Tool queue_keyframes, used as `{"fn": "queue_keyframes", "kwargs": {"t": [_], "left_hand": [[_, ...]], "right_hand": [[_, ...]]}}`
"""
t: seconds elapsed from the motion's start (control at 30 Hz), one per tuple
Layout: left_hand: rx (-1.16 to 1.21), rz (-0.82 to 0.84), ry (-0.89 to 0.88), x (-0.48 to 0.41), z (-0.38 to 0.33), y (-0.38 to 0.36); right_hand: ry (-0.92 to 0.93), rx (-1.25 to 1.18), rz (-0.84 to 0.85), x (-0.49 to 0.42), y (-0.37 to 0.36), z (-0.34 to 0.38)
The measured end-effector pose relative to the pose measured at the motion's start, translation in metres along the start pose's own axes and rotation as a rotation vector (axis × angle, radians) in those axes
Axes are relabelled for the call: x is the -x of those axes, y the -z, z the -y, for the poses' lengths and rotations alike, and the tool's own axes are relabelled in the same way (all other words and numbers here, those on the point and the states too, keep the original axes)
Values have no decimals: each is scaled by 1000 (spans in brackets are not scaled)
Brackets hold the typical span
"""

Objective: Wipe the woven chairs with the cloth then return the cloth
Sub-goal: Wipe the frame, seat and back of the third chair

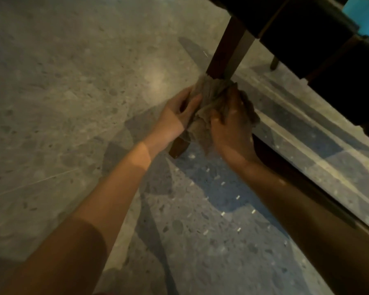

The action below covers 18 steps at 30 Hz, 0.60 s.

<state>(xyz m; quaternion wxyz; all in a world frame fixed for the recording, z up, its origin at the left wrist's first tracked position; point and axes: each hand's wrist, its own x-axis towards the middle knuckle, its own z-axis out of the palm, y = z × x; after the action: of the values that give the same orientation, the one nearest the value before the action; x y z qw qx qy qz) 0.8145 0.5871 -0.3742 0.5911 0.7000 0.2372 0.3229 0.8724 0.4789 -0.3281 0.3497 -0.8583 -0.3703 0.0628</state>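
Note:
A dark wooden chair leg (226, 50) runs down from the chair's dark seat frame (307, 24) at the top right to its foot (177, 149) on the floor. A crumpled grey-beige cloth (209, 96) is wrapped around the leg's lower part. My left hand (179, 109) grips the cloth from the left side of the leg. My right hand (230, 122) grips it from the right, fingers curled over the folds. The cloth and my hands hide the middle stretch of the leg.
The floor (73, 103) is grey speckled stone tile. A dark lower rail (307, 184) of the chair runs diagonally toward the bottom right under my right forearm. Another chair foot (274, 61) shows at the far right. Open floor lies to the left.

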Motion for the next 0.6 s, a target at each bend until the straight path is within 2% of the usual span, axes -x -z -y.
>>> {"fn": "queue_keyframes", "kwargs": {"t": [0.1, 0.2, 0.4, 0.5, 0.6], "left_hand": [[-4, 39, -66, 0, 0, -1], [-9, 19, -86, -10, -5, 0], [36, -37, -164, -31, -46, -10], [92, 9, -171, -37, -56, -12], [92, 6, -122, -33, -51, -11]], "right_hand": [[-62, -65, 97, -2, -13, 6], [-60, -228, 89, -2, -19, 6], [111, -371, -89, -15, 2, 9], [177, -452, -145, -18, 7, 18], [209, -338, -215, -15, -5, 16]]}}
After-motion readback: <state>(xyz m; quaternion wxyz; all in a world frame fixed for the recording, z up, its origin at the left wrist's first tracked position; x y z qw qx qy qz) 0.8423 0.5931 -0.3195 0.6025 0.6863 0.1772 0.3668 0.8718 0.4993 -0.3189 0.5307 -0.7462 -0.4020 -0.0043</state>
